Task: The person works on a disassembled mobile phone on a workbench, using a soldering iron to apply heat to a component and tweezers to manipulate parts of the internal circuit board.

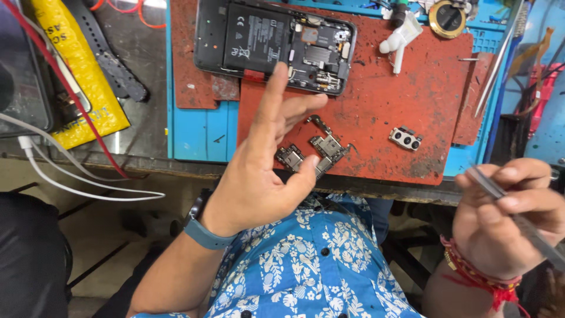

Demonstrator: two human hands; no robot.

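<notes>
My left hand (265, 159) is raised above the near edge of the red work mat (388, 100), fingers spread and holding nothing. Just past its fingertips lie a small circuit board (325, 150) and, further up, an opened phone (275, 44) with its battery and inner parts showing. My right hand (506, 218) is low at the right, off the bench, pinching metal tweezers (518, 218) that point up and left. A small camera module (405, 138) rests on the mat to the right of the circuit board.
A blue mat (200, 132) lies under the red one. A white plastic nozzle piece (399, 38) and a round brass-rimmed part (447, 17) sit at the back. A yellow packet (82, 76), a black strap (109, 53) and white and red cables (76, 182) are on the left.
</notes>
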